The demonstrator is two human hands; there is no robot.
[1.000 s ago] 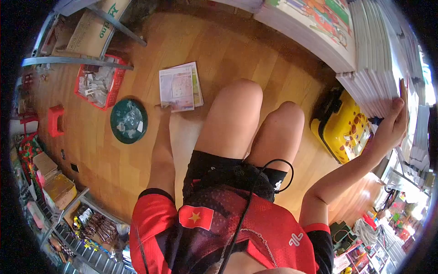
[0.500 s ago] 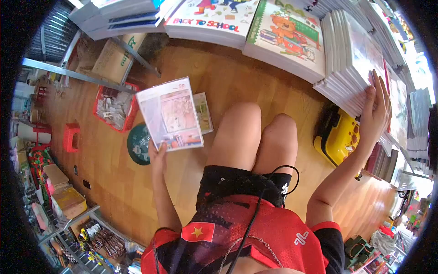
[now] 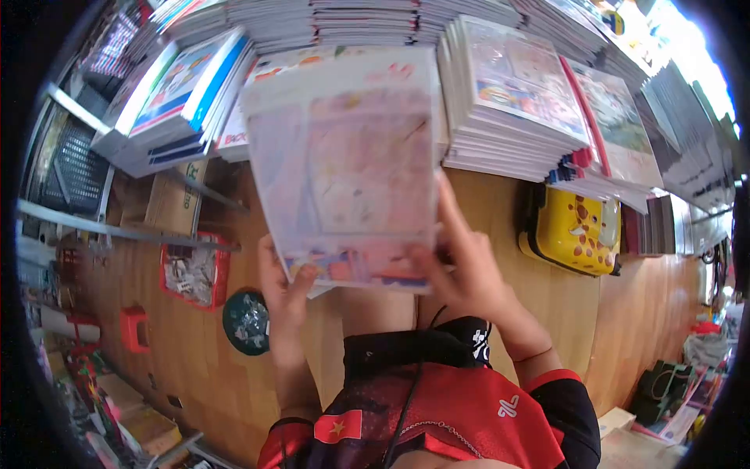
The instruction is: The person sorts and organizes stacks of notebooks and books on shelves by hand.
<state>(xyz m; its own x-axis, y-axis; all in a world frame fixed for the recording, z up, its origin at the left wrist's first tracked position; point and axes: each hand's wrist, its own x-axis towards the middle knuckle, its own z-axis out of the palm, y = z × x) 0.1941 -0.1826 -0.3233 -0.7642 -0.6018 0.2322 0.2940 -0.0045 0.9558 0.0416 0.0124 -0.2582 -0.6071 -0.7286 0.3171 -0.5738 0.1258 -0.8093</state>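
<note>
In front of me, a notebook with a pale pink illustrated cover is raised upright, slightly blurred. My left hand grips its lower left corner, thumb across the front and fingers behind. At the lower right edge, my right hand closes round the same notebook, its fingers partly hidden. Right behind it stands a stack of notebooks with a similar pink and blue cover on top. The held notebook covers most of the stacks behind it.
Books with blue edges lie at the shelf's left. A yellow giraffe-patterned case stands on the floor at right. On the left floor are a red basket of packets, a dark green round stool and a red stool.
My left hand has lifted the notebook up and closer. My right hand has left the stack on the right and now grips the notebook too. The view has turned rightward and up.
</note>
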